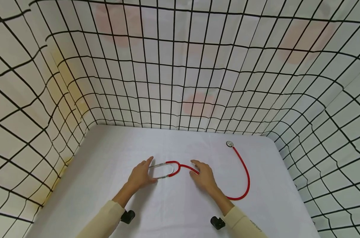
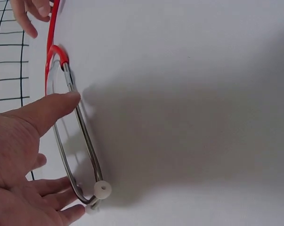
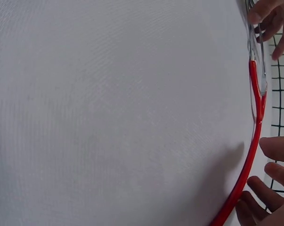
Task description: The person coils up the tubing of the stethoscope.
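Note:
A red stethoscope point(image 1: 178, 165) lies on the white surface. Its metal ear tubes point(image 2: 87, 134) point left, and white ear tips point(image 2: 102, 189) show near the left fingertips. My left hand point(image 1: 140, 175) spans the ear tubes, its thumb overlapping one tube and its fingers at the far side. Beside the red tubing point(image 3: 245, 167), just past the fork, is my right hand point(image 1: 205, 177), fingers loosely spread and not wrapped round it. From under the right forearm the tubing curves out to the round chest piece point(image 1: 229, 144) at the back right.
A black wire grid point(image 1: 182, 69) rises behind the white table point(image 1: 123, 142) and along both sides, with pale sheeting behind it. Small black devices point(image 1: 128, 217) sit at both wrists, below cream sleeves.

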Tool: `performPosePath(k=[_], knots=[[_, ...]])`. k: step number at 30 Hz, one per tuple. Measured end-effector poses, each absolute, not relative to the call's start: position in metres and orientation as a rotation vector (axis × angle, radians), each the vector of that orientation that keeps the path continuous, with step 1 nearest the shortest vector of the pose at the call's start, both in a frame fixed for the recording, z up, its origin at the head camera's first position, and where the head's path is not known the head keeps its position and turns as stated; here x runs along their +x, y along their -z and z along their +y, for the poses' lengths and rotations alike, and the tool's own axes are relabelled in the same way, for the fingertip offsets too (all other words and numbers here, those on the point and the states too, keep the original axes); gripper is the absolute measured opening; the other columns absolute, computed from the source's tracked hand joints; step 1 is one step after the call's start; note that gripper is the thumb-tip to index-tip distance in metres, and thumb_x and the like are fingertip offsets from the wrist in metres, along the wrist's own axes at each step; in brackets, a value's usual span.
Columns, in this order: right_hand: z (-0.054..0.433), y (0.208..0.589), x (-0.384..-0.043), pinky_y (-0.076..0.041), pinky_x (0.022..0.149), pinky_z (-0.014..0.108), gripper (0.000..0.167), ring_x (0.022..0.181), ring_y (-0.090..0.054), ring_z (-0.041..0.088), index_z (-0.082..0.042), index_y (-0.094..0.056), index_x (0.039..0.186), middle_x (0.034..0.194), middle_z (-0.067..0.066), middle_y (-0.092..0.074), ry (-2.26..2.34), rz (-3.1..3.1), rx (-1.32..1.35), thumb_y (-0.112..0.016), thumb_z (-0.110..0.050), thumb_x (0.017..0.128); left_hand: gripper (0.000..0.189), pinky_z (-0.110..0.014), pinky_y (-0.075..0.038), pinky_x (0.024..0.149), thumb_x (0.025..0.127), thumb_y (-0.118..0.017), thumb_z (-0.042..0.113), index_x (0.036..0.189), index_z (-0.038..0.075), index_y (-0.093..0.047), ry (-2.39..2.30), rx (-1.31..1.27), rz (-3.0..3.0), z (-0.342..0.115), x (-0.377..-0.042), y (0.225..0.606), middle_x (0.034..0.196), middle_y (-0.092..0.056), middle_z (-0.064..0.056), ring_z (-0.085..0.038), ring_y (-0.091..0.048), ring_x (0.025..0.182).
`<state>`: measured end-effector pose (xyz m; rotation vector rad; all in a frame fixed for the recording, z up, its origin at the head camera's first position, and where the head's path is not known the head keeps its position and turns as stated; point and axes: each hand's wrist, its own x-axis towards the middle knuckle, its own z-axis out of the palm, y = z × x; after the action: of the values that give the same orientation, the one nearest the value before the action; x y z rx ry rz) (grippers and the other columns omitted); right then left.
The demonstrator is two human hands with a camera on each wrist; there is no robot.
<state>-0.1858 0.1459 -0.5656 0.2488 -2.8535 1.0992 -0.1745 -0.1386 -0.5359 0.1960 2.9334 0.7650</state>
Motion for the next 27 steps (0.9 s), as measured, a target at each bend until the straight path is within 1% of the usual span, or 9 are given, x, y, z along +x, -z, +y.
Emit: performPosePath(k=[4,7,10,14,17,21,24,27], knots=[[0.145,0.567,-0.187,-0.049,0.084,0.045,0.038,0.092,-0.061,0.027,-0.005,-0.072,0.121,0.096,0.011,-0.072,-1.122,-2.834,0.195,-0.075,-0.005,0.083,0.087,-0.051,-0.050,0.100,0.069,-0.090,0.012,0.145,0.004,-0.049,-0.770,0.218,2.947,-0.142,-0.175,0.539,0.129,-0.062,-0.018,-0.038,-0.061,0.117],[0.145,0.568,-0.187,-0.048,0.080,0.041,0.036,0.087,-0.060,0.024,-0.005,-0.074,0.116,0.090,0.008,-0.072,-1.140,-2.822,0.155,-0.075,-0.004,0.080,0.079,-0.050,-0.051,0.099,0.069,-0.089,0.008,0.140,0.003,-0.055,-0.755,0.225,2.949,-0.143,-0.175,0.540,0.125,-0.063,-0.015,-0.036,-0.062,0.114],[0.146,0.569,-0.187,-0.048,0.081,0.041,0.033,0.088,-0.061,0.023,-0.005,-0.076,0.112,0.089,0.007,-0.072,-1.162,-2.810,0.131,-0.076,-0.002,0.079,0.072,-0.049,-0.051,0.098,0.069,-0.089,0.009,0.134,0.003,-0.059,-0.740,0.222,2.947,-0.145,-0.174,0.539,0.122,-0.064,-0.013,-0.034,-0.061,0.113],[0.147,0.571,-0.185,-0.049,0.083,0.043,0.025,0.090,-0.064,0.026,-0.003,-0.077,0.103,0.088,0.007,-0.075,-1.158,-2.773,0.139,-0.073,0.004,0.080,0.063,-0.049,-0.051,0.095,0.067,-0.091,0.009,0.123,0.001,-0.064,-0.739,0.219,2.948,-0.147,-0.174,0.538,0.117,-0.064,-0.012,-0.033,-0.062,0.108],[0.148,0.572,-0.185,-0.051,0.081,0.042,0.019,0.087,-0.066,0.027,-0.003,-0.078,0.095,0.085,0.010,-0.076,-1.139,-2.745,0.164,-0.072,0.006,0.079,0.058,-0.048,-0.052,0.091,0.065,-0.093,0.008,0.116,0.001,-0.065,-0.739,0.215,2.952,-0.150,-0.175,0.538,0.112,-0.064,-0.011,-0.033,-0.062,0.103],[0.149,0.572,-0.185,-0.051,0.076,0.039,0.014,0.081,-0.066,0.023,-0.004,-0.078,0.089,0.079,0.010,-0.074,-1.118,-2.734,0.182,-0.074,0.006,0.080,0.057,-0.048,-0.052,0.090,0.064,-0.094,0.009,0.113,0.001,-0.065,-0.727,0.227,2.967,-0.152,-0.175,0.538,0.111,-0.065,-0.011,-0.033,-0.063,0.104],[0.149,0.572,-0.184,-0.052,0.073,0.036,0.013,0.078,-0.065,0.021,-0.003,-0.077,0.087,0.078,0.008,-0.073,-1.117,-2.734,0.177,-0.073,0.007,0.081,0.055,-0.047,-0.053,0.090,0.066,-0.093,0.009,0.113,0.000,-0.066,-0.725,0.240,2.970,-0.153,-0.174,0.537,0.112,-0.067,-0.012,-0.032,-0.064,0.104],[0.150,0.572,-0.184,-0.052,0.070,0.033,0.015,0.075,-0.064,0.018,-0.003,-0.077,0.086,0.076,0.005,-0.072,-1.121,-2.745,0.164,-0.070,0.009,0.081,0.054,-0.045,-0.054,0.086,0.067,-0.092,0.007,0.115,0.000,-0.067,-0.707,0.240,2.958,-0.153,-0.175,0.535,0.109,-0.069,-0.013,-0.029,-0.065,0.099]])
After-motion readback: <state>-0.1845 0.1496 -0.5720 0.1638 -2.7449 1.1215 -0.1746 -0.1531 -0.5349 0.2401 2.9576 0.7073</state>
